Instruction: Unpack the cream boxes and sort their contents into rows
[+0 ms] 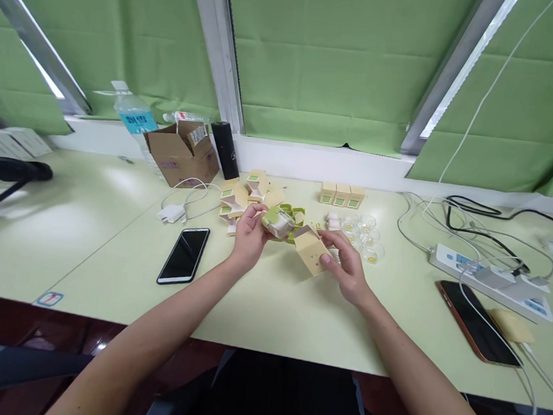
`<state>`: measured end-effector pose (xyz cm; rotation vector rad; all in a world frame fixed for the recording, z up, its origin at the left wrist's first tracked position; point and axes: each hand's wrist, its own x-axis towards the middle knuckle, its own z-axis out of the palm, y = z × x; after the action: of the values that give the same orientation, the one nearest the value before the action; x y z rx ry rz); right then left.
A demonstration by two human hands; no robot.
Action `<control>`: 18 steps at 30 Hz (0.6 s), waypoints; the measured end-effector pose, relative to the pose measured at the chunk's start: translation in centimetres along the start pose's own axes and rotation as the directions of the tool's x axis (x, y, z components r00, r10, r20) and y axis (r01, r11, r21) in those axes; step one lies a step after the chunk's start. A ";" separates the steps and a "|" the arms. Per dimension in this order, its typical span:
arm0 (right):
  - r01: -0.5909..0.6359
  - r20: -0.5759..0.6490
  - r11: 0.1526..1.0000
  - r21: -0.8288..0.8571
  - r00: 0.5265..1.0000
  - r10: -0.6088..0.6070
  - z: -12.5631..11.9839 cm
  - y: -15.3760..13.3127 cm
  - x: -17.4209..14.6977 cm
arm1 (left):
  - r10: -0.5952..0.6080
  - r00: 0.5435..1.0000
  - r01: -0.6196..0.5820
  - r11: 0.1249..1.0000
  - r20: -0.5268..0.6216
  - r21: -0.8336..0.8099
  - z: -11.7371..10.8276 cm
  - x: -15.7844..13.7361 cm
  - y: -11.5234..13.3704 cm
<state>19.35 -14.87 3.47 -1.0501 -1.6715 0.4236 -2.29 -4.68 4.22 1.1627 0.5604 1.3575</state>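
Fingers [255,209] of the left hand [248,240] are curled closed around a small green-and-white piece [278,223], most of which stands out past them on their three o'clock side. With twelve o'clock at the far edge of the desk [257,315], the right hand [351,273] sits just past three o'clock from the left, thumb and forefinger pinched on a pale yellow carton [312,252], the remaining fingers partly hidden. That carton lies at the right fingers' nine o'clock and at four o'clock from the green-and-white piece, near it, tilted so its flap end points toward eleven; small dark squares mark its near face. Green frames [298,214] lie at two o'clock from the held piece, and open cartons [234,194] cluster at its ten o'clock. From the right hand, three small boxes [342,195] stand in a row at twelve o'clock, pale pink pieces [333,221] are at eleven and clear plastic rounds [364,240] at one. A phone [184,255] rests between eight and nine o'clock from the left hand.
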 end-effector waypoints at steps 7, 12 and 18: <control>0.049 0.063 0.999 0.009 0.997 -0.049 0.3 -0.2 -0.4 | -0.165 0.986 0.157 0.972 -0.030 -0.176 -0.7 0.8 -0.3; 0.035 0.238 0.989 -0.147 0.971 0.001 1.2 -0.2 -1.1 | -0.185 0.982 0.176 0.970 -0.045 -0.167 -0.8 0.8 -0.7; 0.155 0.366 0.933 -0.326 0.930 -0.026 1.9 -0.3 -0.7 | -0.155 0.985 0.150 0.987 -0.073 -0.064 -0.4 0.4 -0.9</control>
<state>17.55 -15.23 2.57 -1.1973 -2.1726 0.2681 -2.20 -4.02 3.42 1.0026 0.6483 1.2832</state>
